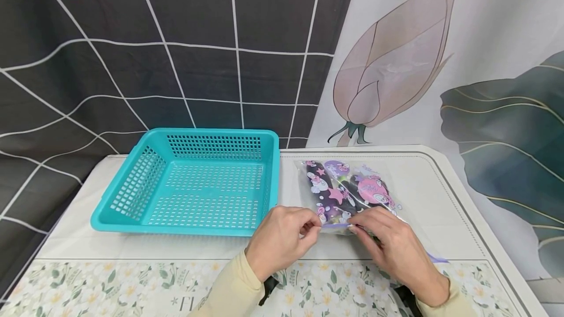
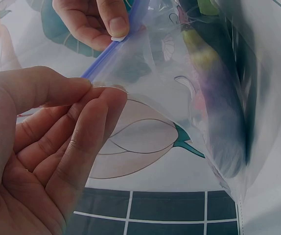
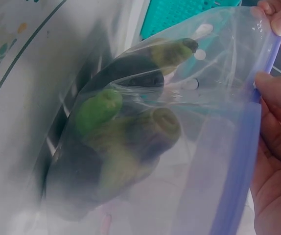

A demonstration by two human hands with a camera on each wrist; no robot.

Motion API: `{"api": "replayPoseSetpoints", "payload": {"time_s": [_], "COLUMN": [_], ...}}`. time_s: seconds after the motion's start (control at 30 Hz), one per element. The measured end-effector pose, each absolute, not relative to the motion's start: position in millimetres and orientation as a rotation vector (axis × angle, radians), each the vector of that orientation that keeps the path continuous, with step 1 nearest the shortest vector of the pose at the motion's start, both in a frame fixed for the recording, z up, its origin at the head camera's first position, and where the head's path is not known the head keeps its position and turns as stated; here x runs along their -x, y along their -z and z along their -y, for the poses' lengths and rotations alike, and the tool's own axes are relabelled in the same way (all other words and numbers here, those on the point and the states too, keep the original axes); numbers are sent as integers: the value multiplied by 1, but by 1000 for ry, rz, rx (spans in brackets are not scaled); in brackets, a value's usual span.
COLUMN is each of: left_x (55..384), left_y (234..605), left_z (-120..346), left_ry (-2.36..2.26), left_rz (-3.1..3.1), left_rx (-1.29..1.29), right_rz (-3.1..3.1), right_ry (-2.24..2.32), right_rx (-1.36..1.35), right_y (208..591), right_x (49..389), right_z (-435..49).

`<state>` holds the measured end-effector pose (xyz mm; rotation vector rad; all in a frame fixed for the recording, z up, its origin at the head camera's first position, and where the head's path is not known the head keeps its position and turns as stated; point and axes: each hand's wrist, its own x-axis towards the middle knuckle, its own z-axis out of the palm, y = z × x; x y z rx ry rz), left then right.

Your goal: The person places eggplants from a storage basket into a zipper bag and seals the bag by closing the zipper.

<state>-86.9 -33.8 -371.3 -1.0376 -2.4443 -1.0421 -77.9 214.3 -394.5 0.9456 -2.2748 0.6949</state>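
Note:
A clear zip bag [image 1: 337, 192] printed with pink stars and white cartoon figures lies toward the table's right side. Inside it are dark purple, eggplant-like vegetables [image 2: 221, 107] with yellowish-green tops, blurred by the plastic. Along the bag's near edge runs a purple zip strip [image 3: 238, 181]. My left hand [image 1: 284, 236] pinches one end of this strip between thumb and forefinger. Farther right on the same strip, my right hand [image 1: 394, 246] pinches at a small white slider [image 2: 118, 38]. Whether the zip is fully closed between the hands cannot be told.
Left of the bag stands a turquoise perforated basket [image 1: 185, 231], with nothing visible in it. The white table [image 1: 440, 194] carries a floral cloth [image 1: 132, 287] along its front. Behind hang a dark grid curtain [image 1: 198, 72] and a flower-print curtain [image 1: 396, 57].

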Motion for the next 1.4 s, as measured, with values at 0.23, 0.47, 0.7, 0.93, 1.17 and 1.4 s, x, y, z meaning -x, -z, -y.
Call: {"api": "replayPoseSetpoints", "payload": {"time_s": [0.23,0.47,0.7,0.93,1.17,1.4], "left_x": [87,87,88,89,88,87], "left_y": [370,370,369,369,370,370], "left_z": [34,34,34,35,35,35], "left_ry": [1037,1033,1030,1035,1045,1047], "left_rz": [2440,2449,2443,2442,2446,2450], "left_rx": [1033,1031,1032,1032,1029,1020], "right_rz": [2256,2264,2288,2282,2292,2296], "right_ry": [-715,-722,-711,-712,-716,-716], "right_rx": [-956,-952,-938,-943,-936,-927], "right_y": [396,395,394,394,395,396], "right_x": [80,81,82,82,82,82], "right_z": [-215,-216,-218,-220,-222,-223]}}
